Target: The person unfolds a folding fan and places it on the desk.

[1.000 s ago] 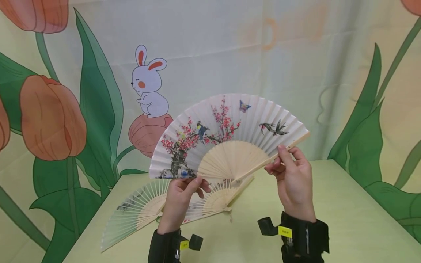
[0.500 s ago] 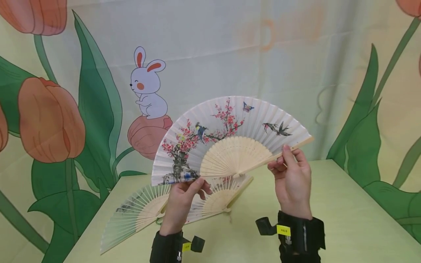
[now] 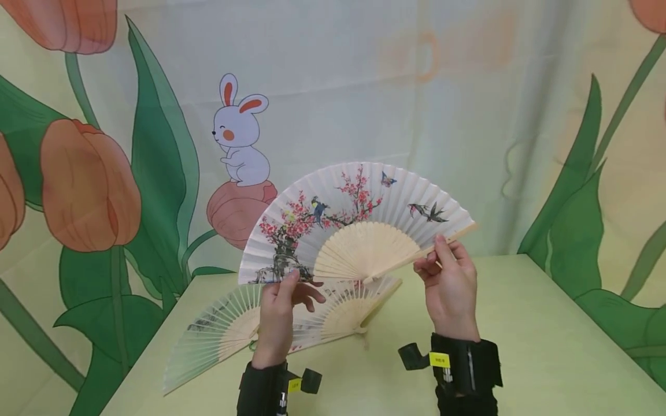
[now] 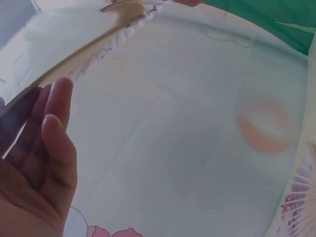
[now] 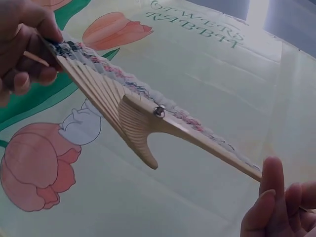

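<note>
A spread folding fan (image 3: 372,248), white with pink blossoms, birds and a butterfly above pale wooden ribs, is held up over the table. My left hand (image 3: 278,318) pinches its lower left edge, thumb on the painted front and the other fingers below and behind. At the opposite end, the right hand (image 3: 451,289) pinches the wooden outer rib between thumb and fingers. In the right wrist view the fan (image 5: 143,118) appears almost edge-on, its rivet showing, with the left hand (image 5: 24,49) at the far end. The left wrist view also shows the left fingers (image 4: 59,103) against the rib.
Two more spread fans lie on the pale green table (image 3: 546,335) beneath the held one: a green fan (image 3: 208,335) on the left and a white fan (image 3: 338,318) partly hidden behind it. A printed cloth with tulips and a rabbit (image 3: 241,138) hangs behind.
The fan first shifted slightly right, then came back left, its top now lower. The right hand has moved left with it. My left thumb has slid up and left onto the painted front.
</note>
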Motion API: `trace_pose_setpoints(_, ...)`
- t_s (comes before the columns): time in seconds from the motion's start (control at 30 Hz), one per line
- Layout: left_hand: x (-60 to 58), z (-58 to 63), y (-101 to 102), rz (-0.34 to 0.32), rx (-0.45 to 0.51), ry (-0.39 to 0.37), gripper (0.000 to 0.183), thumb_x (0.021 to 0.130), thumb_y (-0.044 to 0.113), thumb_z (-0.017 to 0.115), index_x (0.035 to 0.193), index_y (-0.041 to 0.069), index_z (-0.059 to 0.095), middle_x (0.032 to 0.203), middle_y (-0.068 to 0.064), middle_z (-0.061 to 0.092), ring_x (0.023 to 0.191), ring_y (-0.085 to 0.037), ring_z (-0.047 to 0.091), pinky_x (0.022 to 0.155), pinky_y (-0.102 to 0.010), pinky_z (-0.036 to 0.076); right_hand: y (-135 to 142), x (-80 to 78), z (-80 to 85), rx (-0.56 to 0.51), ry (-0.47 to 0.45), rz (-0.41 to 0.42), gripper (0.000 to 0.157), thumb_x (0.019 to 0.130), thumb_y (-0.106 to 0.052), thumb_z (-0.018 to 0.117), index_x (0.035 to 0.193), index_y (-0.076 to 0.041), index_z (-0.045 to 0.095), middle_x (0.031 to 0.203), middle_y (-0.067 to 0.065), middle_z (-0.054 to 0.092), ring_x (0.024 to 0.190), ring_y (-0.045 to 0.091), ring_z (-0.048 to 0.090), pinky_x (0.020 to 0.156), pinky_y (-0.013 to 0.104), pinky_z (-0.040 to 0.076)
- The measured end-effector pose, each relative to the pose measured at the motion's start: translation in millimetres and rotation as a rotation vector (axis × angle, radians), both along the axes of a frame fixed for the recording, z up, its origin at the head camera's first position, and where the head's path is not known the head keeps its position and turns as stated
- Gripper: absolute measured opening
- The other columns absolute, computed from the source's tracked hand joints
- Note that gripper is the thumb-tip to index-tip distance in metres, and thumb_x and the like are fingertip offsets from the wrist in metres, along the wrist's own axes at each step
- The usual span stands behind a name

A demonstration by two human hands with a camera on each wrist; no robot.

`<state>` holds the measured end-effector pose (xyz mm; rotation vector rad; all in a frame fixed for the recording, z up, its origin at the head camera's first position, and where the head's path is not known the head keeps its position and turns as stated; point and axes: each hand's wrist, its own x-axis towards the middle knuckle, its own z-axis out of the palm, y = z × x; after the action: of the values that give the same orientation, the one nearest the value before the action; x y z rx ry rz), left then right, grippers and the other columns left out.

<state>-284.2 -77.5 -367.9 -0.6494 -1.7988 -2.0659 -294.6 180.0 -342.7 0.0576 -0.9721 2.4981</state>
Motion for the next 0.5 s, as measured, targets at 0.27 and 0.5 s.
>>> trace_pose_setpoints(0.27, 0.0, -2.1, -11.7, 0.216, 0.029, -0.095, 0.028, 0.102, 0.024, 0.054, 0.116, 0.001, 0.062, 0.090, -0.015, 0.065, 0.063, -0.024, 0.066, 0.051, -0.025, 0.050, 21.6, -15.3, -20.5, 0.147, -0.115, 0.028, 0.022, 0.101, -0.022, 0.056, 0.088, -0.007, 0.045, 0.071, 0.001, 0.050, 0.058, 0.013, 0.065, 0.062, 0.024, 0.054)
trace_pose_setpoints(0.5, -6.4, -22.3, -5.0, 0.215, -0.102, -0.203, 0.027, 0.099, 0.026, 0.060, 0.110, 0.002, 0.064, 0.090, -0.014, 0.068, 0.064, -0.023, 0.068, 0.053, -0.027, 0.053, 63.3, -24.9, -37.4, 0.367, -0.281, 0.006, 0.027, 0.101, -0.030, 0.054, 0.093, -0.005, 0.046, 0.074, 0.000, 0.051, 0.066, 0.012, 0.068, 0.067, 0.024, 0.054)
